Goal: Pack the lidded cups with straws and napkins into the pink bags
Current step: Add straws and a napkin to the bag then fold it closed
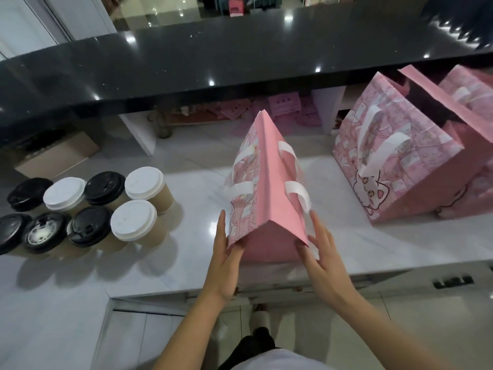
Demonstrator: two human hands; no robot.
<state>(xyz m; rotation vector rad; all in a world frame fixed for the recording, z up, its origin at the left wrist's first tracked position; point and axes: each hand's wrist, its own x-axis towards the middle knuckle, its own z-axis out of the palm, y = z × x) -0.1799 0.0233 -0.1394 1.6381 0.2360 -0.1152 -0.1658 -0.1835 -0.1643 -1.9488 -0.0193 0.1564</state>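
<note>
Two bare forearms, no sleeves, watch or rings showing — the left hand (226,265) and right hand (324,263) are uncovered. Near the bottom edge, a white top (272,361) and dark trousers (256,345) — one foot below, blurred.

No text, brand or number could be read anywhere. The pink bag (266,188) at the middle of the desk (346,236) bore printed patterns, and the second pink bag (394,161) to the right carried a cartoon cat drawing (a picture, not lettering). One black lid (44,231) showed a ring of raised marks too blurred to make out. Pink cards (284,102) under the black counter (213,62) had dark marks, too small to read.
</note>
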